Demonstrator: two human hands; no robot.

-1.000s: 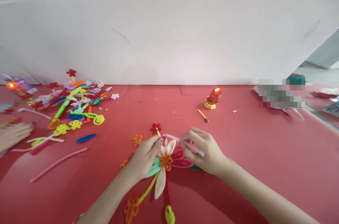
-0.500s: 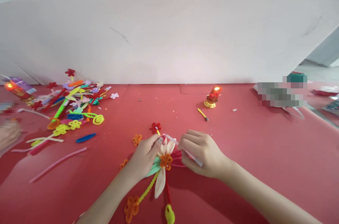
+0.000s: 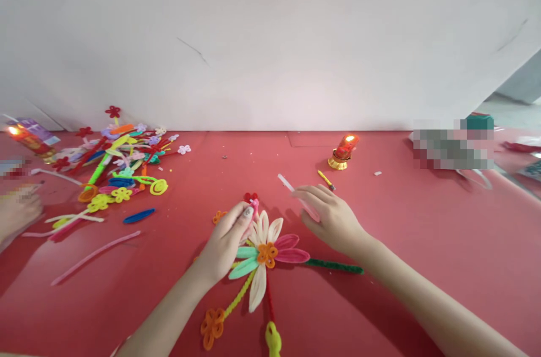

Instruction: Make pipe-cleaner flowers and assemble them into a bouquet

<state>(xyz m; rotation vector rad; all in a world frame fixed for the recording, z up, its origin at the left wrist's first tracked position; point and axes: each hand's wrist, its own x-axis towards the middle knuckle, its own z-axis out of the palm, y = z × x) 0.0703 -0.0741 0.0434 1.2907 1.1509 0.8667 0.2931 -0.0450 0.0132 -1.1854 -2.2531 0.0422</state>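
A pipe-cleaner flower (image 3: 264, 253) with white, pink and green petals and an orange centre lies on the red table (image 3: 422, 244). My left hand (image 3: 226, 241) rests at its left edge, thumb and fingers pinched on a small pink piece by a little red flower (image 3: 250, 197). My right hand (image 3: 332, 219) hovers just right of the flower, fingers curled round a thin whitish stick (image 3: 289, 183) that points up and left. A green stem (image 3: 333, 266) runs right from the flower under my right wrist. Orange (image 3: 212, 326) and yellow (image 3: 273, 340) pipe-cleaner shapes trail below.
A heap of coloured pipe-cleaner flowers (image 3: 122, 168) lies at the left, with a loose pink pipe cleaner (image 3: 95, 257) in front. A small lit red and gold lamp (image 3: 343, 150) and a yellow stick (image 3: 325, 179) stand behind. Another person's hand (image 3: 17, 213) shows at the left edge. A white board (image 3: 270, 53) walls the back.
My right hand lifted the whitish stick off the flower and moved up and right, uncovering the pink petals and green stem. My left hand shifted slightly, still pinching by the red flower.
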